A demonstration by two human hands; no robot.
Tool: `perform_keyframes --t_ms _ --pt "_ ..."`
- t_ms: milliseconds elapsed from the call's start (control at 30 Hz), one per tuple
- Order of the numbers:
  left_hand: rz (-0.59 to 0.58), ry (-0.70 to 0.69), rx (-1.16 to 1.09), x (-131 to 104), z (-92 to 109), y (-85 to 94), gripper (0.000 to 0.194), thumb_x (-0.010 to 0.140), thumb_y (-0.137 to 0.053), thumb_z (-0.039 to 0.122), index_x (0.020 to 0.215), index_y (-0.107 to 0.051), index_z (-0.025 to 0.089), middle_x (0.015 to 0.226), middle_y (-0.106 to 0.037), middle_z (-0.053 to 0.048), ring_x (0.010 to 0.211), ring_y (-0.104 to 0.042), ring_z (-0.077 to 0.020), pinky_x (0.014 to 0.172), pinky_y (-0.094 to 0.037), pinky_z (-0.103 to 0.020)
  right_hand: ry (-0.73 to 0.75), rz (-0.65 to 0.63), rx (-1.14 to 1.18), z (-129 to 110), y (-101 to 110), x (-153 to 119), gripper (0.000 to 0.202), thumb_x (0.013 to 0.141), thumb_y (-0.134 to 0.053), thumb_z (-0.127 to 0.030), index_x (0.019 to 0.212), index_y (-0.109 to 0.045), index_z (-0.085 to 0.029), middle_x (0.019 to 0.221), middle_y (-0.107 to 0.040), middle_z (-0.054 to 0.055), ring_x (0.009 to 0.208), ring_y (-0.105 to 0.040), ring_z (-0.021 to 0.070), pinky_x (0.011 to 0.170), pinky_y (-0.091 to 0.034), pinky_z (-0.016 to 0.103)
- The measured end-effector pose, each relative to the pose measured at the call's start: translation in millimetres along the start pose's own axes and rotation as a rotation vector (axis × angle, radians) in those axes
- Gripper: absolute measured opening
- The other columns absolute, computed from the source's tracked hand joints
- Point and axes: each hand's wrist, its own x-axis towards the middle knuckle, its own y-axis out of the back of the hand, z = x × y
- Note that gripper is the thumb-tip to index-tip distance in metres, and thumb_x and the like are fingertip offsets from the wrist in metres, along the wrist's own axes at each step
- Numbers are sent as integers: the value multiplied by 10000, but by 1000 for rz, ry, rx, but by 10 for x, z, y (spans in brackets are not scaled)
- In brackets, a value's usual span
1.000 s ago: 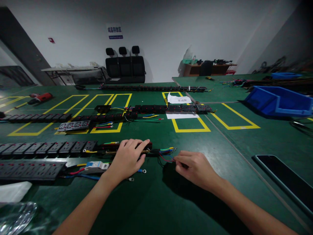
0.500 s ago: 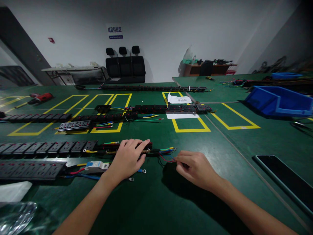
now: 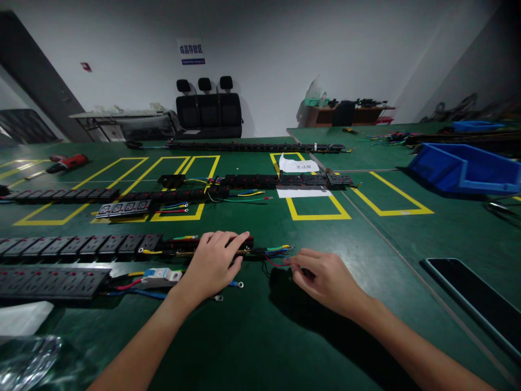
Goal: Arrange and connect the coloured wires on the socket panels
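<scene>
On the worktable [image 3: 244, 347], the wire bundle [image 3: 279, 250] lies right of the nearest socket strip [image 3: 52, 283]. The circuit breaker [image 3: 161, 277] sits between them. The smartphone [image 3: 476, 298] lies at right, before the storage bin [image 3: 464, 171]. The bench seat [image 3: 208, 115] stands behind the worktable

The left hand [image 3: 215, 263] rests on a dark strip [image 3: 249, 243] lying on the green desk [image 3: 244, 336], and the right hand [image 3: 321, 274] pinches the end of a thin red wire [image 3: 277, 263] just beside a bundle of coloured leads [image 3: 280, 250]. A white and blue breaker [image 3: 161, 277] lies near the left forearm; a phone [image 3: 474, 293] and a blue bin [image 3: 464, 169] sit to the right.
</scene>
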Motion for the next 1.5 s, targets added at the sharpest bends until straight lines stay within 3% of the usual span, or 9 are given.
perform_keyframes --t_ms 133,333,900,1233,1500 --pt "-8 3 3 -1 1 4 542 958 -579 253 1490 -477 248 1293 -641 -85 1152 -591 -279 986 -412 -461 13 27 -9 16 -25 0 249 979 -528 -214 1127 -726 -192 893 -708 42 598 -587 109 568 -421 255" --pt "0 -5 -1 0 3 5 525 960 -564 253 1479 -490 240 1292 -643 -97 1155 -588 -281 982 -416 -459 36 40 -18 2 -25 -3 352 989 -542 -243 1320 -648 -189 938 -709 63 602 -595 119 532 -428 250" --pt "-16 3 -7 -8 3 12 541 962 -577 248 1491 -466 248 1302 -635 -91 1166 -580 -285 997 -397 -469 72 -32 -7 15 -36 -6 273 983 -505 -168 1125 -735 -203 927 -726 46 632 -613 118 587 -442 262" --pt "-28 9 -6 -3 8 -1 543 962 -589 252 1491 -464 248 1298 -630 -83 1158 -574 -283 997 -399 -472 78 -161 -20 5 -51 -14 297 989 -511 -184 1154 -754 -229 941 -716 41 736 -682 154 651 -475 288" --pt "-29 8 -8 9 10 18 539 961 -589 254 1487 -473 247 1286 -638 -89 1150 -581 -286 991 -405 -472 56 -119 -63 55 -60 -15 290 991 -498 -164 1180 -709 -226 1071 -709 63 806 -702 179 689 -516 310"
